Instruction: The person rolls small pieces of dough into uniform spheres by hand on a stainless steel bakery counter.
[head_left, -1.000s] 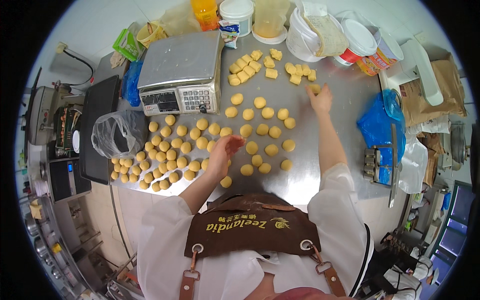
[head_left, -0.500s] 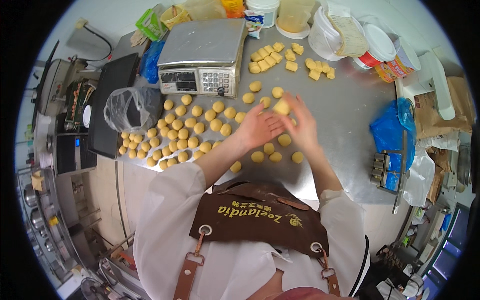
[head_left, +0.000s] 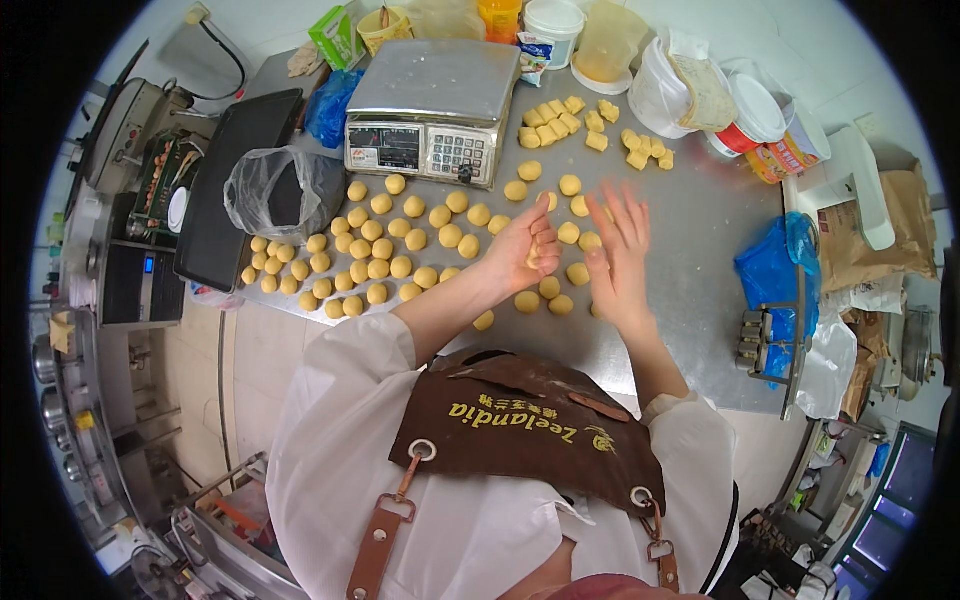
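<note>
My left hand is curled over the steel table, its fingers wrapped round a piece of yellow dough that shows only in part. A short gap to the right, my right hand is raised with fingers stretched out, slightly blurred at the tips, holding nothing. Round dough balls lie in loose rows left of my hands. More balls sit below and between them. Toward the back of the table are cut dough chunks, with a second small cluster beside them.
A digital scale stands at the back left. Near it are a clear plastic bag, a black tray and a blue bag. White tubs line the back edge. A metal rack and blue plastic are at the right.
My hands, close together round a dough piece before, have moved apart. The left fingers have closed over the dough, and the right hand has risen open. The whole view has shifted slightly.
</note>
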